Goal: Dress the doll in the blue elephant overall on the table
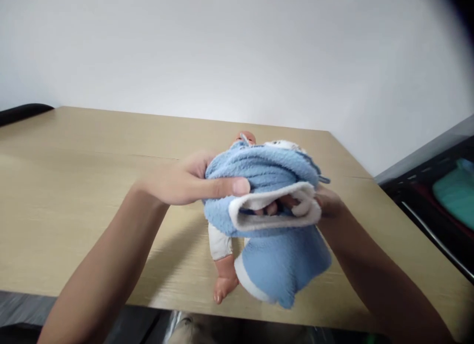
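A baby doll (224,279) is held above a wooden table (81,186), mostly wrapped in a fluffy blue garment with white trim (266,186). Only the top of its head and one bare leg and foot in a white legging show. My left hand (185,178) grips the bunched blue fabric from the left, thumb pressed along its top. My right hand (328,203) holds the garment from the right, its fingertips tucked inside the white-edged opening.
The table's front edge runs just below the doll's foot. A white wall stands behind the table. At the right is a dark rack (425,220) holding something teal (455,191). A dark object (22,111) sits at the far left edge.
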`<action>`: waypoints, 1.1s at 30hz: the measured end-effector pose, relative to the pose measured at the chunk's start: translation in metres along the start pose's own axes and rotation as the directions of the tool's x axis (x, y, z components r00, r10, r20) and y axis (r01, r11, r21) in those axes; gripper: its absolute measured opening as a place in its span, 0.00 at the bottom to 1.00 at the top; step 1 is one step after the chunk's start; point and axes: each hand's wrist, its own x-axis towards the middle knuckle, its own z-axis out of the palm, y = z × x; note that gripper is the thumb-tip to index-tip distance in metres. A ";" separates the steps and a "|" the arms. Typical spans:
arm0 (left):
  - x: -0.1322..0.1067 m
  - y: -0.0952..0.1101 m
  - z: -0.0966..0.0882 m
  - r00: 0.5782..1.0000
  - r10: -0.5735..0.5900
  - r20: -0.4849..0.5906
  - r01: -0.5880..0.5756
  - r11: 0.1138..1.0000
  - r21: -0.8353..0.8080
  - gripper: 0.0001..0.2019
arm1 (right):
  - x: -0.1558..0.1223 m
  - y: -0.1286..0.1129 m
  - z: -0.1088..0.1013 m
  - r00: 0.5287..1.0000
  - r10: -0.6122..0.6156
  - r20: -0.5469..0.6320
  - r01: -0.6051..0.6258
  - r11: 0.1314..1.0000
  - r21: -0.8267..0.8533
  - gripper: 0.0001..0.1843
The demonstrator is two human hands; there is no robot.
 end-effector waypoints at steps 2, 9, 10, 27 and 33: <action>-0.014 -0.006 0.013 0.995 -0.043 0.085 0.047 0.998 -0.047 0.22 | -0.008 0.009 0.011 0.997 -0.029 0.069 0.020 0.993 0.116 0.24; -0.069 -0.061 0.061 0.945 -0.282 -0.167 0.199 0.897 -0.394 0.27 | -0.034 0.030 0.039 0.984 0.176 0.040 -0.179 0.980 0.092 0.29; -0.074 -0.067 0.068 0.935 -0.304 -0.183 0.201 0.879 -0.432 0.27 | -0.035 0.029 0.042 0.978 0.203 0.043 -0.206 0.975 0.078 0.31; -0.099 -0.095 0.118 0.810 -0.328 -0.487 0.340 0.938 -0.066 0.19 | -0.042 0.060 0.080 0.815 0.100 -0.570 -0.445 0.738 -0.506 0.11; -0.085 -0.113 0.109 0.781 -0.329 -0.531 0.392 0.920 0.007 0.18 | -0.031 0.077 0.070 0.830 -0.080 -0.552 -0.348 0.698 -0.625 0.08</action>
